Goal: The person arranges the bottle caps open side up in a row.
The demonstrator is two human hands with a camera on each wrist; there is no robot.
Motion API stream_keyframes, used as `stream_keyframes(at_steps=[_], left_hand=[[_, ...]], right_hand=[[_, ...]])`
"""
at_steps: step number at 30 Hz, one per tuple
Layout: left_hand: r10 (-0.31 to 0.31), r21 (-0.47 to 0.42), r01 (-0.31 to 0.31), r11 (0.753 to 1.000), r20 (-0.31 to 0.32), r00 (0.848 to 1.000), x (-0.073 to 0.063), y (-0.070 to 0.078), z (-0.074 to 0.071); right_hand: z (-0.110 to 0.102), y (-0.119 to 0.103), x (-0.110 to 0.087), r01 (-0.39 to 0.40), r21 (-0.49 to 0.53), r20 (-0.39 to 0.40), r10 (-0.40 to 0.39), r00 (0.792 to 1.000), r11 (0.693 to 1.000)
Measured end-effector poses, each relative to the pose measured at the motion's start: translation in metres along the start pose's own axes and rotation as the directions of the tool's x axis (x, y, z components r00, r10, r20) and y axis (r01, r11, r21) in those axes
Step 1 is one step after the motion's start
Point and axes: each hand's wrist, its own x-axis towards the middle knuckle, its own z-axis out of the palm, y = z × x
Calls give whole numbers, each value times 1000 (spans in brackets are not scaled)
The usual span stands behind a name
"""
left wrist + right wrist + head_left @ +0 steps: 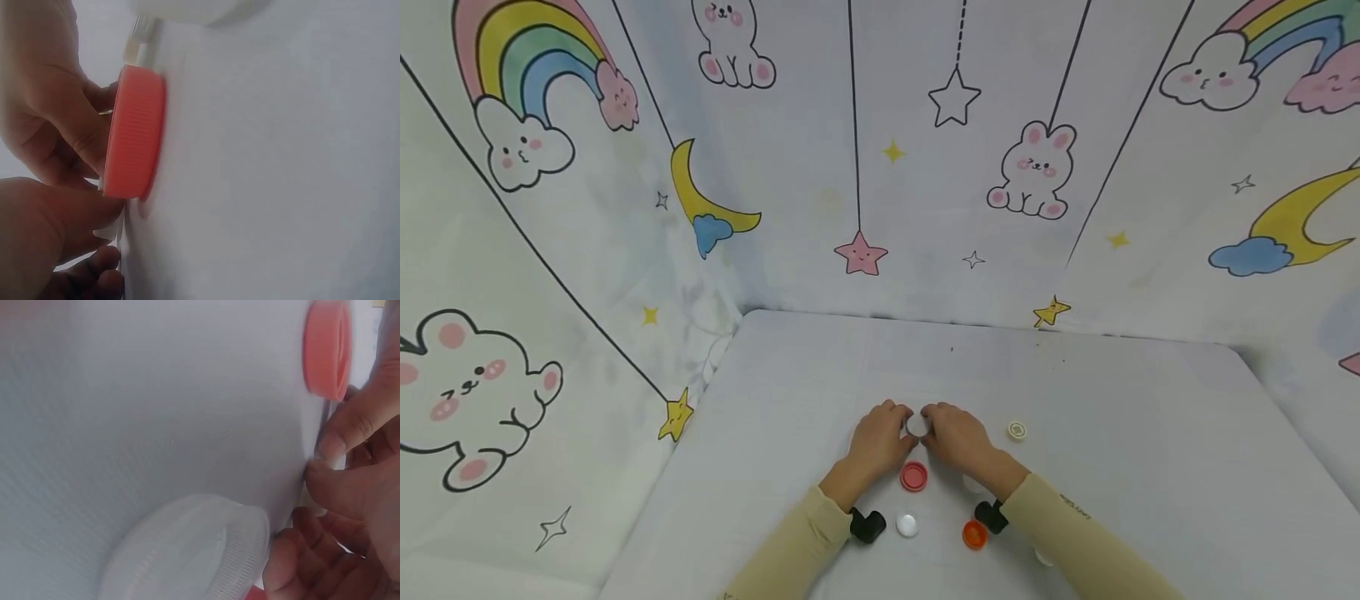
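Note:
Near the middle of the white table, a small round white bottle cap (917,425) sits between both hands. My left hand (881,437) holds its left side with thumb and curled fingers. From the other side my right hand (958,437) grips it in the same manner, and the fingertips hide part of its rim. Just in front of the hands lies a red bottle cap (913,477), ribbed around its side; this red cap (135,132) looms large in the left wrist view. A clear ribbed cap (194,550) lies beside the right hand, mostly behind the wrist in the head view.
A cream cap (1017,431) lies right of the right hand. Closer to me are a white cap (907,525), an orange cap (974,535) and another pale cap (1044,557) partly under the right sleeve. A cartoon-printed cloth (910,200) hangs behind the table.

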Motion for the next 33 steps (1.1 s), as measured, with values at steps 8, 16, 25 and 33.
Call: stream_keyframes(at_steps=[8, 16, 25, 33], left_hand=[[-14, -57, 14, 998, -1, 1000, -3, 3, -3], [-39, -88, 37, 995, -25, 999, -5, 6, -9], [-5, -103, 1, 995, -44, 999, -6, 9, -15], [23, -113, -31, 993, -67, 998, -11, 13, -21]], right_hand=[[-9, -4, -6, 4, 30, -12, -3, 1000, 1000], [-16, -8, -16, 36, 74, -68, -31, 997, 997], [-23, -10, -25, 61, 88, -115, -51, 992, 994], [-26, -9, -28, 29, 105, -92, -20, 996, 994]])
